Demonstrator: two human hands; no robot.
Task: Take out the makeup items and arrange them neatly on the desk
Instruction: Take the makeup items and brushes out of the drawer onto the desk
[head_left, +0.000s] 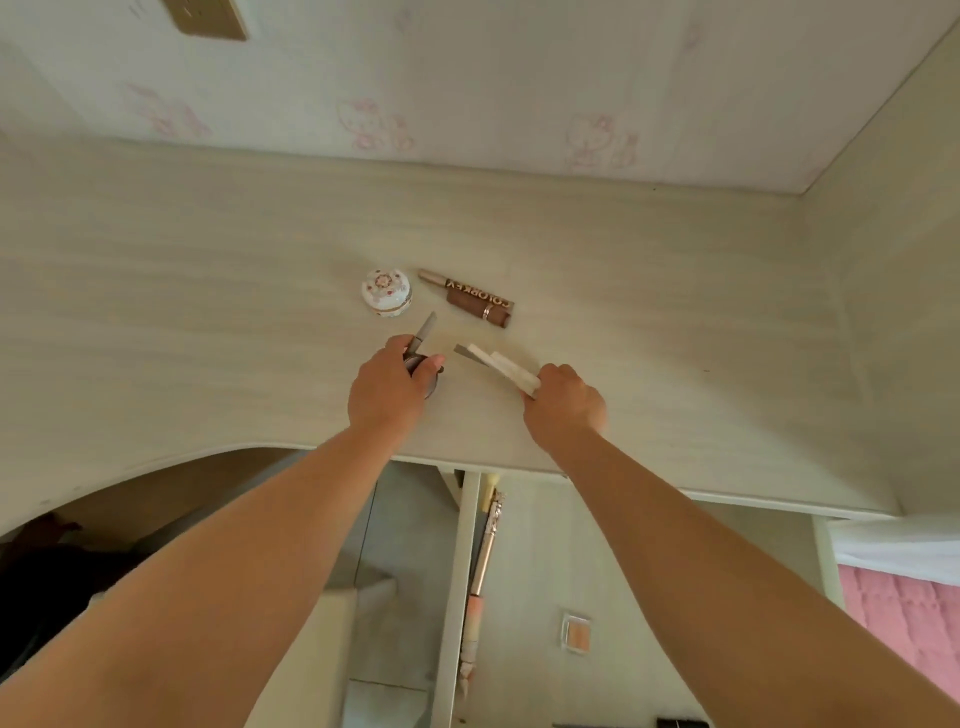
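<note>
Table: a pale wood-grain table (208, 291) fills the middle band of the frame; its near edge curves inward at lower left and runs straight toward the right.
Wall: light wallpaper (467, 78) with faint pink cartoon cats runs across the top of the frame; a tan switch plate (205, 18) sits at upper left.
Side panel: a plain pale panel (893, 270) closes the table off at the right.
Left hand: the left hand (387, 387), at centre frame, is clenched round a dark round compact (428, 382) and a thin grey stick (426, 330) whose tip points up the frame; it is low over the table.
Right hand: the right hand (563, 402), just right of centre, grips a flat pale palette (511, 371) together with a grey flat piece (470, 353), both slanting toward upper left.
Laid out already: a small white round jar (387, 292) with a flowered lid stands above the left hand; just to its right lie a slim tan tube (467, 288) with lettering and a brown tube (480, 310), side by side and touching.
Drawer: below the table edge, lower centre, an open drawer (540, 571) holds a long pinkish pen-like stick (485, 551) along its left wall and a small square blush pan (575, 630).
Lower right: a pink textured cloth (904, 613).
Lower left: dark, unclear.
</note>
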